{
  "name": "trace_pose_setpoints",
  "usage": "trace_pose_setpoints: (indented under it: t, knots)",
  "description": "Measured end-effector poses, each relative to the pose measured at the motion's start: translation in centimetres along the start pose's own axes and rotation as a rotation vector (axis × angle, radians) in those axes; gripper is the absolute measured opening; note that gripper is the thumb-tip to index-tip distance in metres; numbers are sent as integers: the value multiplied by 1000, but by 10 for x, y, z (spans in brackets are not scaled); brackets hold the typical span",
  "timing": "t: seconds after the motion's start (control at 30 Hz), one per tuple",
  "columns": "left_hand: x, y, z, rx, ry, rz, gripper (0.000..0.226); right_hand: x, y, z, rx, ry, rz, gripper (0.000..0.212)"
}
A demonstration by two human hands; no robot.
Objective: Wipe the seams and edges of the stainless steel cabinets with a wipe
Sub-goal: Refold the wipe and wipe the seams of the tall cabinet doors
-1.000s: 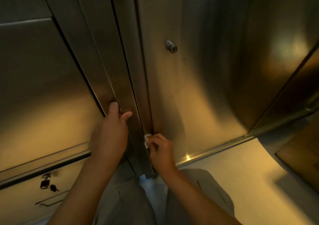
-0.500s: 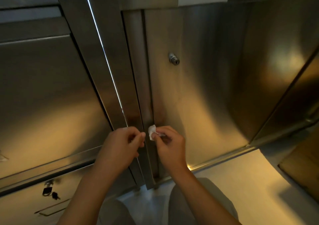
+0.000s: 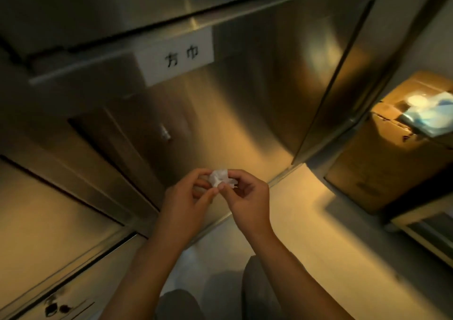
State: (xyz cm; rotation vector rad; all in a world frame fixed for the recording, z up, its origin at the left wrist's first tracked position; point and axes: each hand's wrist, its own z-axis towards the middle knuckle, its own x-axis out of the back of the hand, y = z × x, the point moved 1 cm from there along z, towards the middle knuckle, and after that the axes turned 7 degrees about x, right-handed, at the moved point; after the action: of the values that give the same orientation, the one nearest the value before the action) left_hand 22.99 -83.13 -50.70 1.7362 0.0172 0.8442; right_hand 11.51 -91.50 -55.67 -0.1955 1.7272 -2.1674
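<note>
Steel cabinets (image 3: 245,113) fill the view under dim yellow light, their brushed fronts meeting a pale floor (image 3: 331,233) along the bottom edge. At the far left a lower door (image 3: 49,221) carries a small dark padlock (image 3: 55,307) near its bottom corner, too blurred to make out further. Dark vertical seams (image 3: 117,167) run between that door and the next one to the right. Higher up, on the frame above the middle door, a white label (image 3: 175,56) bears two black characters, 方巾. Below the label a small round lock (image 3: 165,132) sticks out of the middle door, smeared by blur.

In the middle of the view both hands are raised in front of the cabinets, apart from the steel. The left hand (image 3: 186,202) and the right hand (image 3: 247,202) meet at their fingertips, each pinching a small crumpled white wipe (image 3: 220,178) between thumb and fingers. The wipe sits between the two hands, held clear of the seams.

To the right, past the edge of the cabinet, a brown cardboard box (image 3: 392,152) stands on the floor with a blue-and-white packet (image 3: 431,113) lying on top; any print on it is unreadable. The person's grey trouser knees (image 3: 257,290) show at the bottom.
</note>
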Motion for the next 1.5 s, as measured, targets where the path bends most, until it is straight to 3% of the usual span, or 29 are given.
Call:
trace_pose_setpoints:
  t: [0.37,0.57,1.2,1.5]
  knots:
    - [6,205,-24,44,-213,52,12,81,-205,17,-178,206,-40,21]
    - [-3,278,-31,17,-300,24,12,121,-275,29,-227,289,-69,16]
    - [-135,426,47,-131,-283,277,17,291,-286,162,-221,254,66,19]
    - [-129,462,119,-445,-315,664,31,292,-276,227,-212,278,120,22]
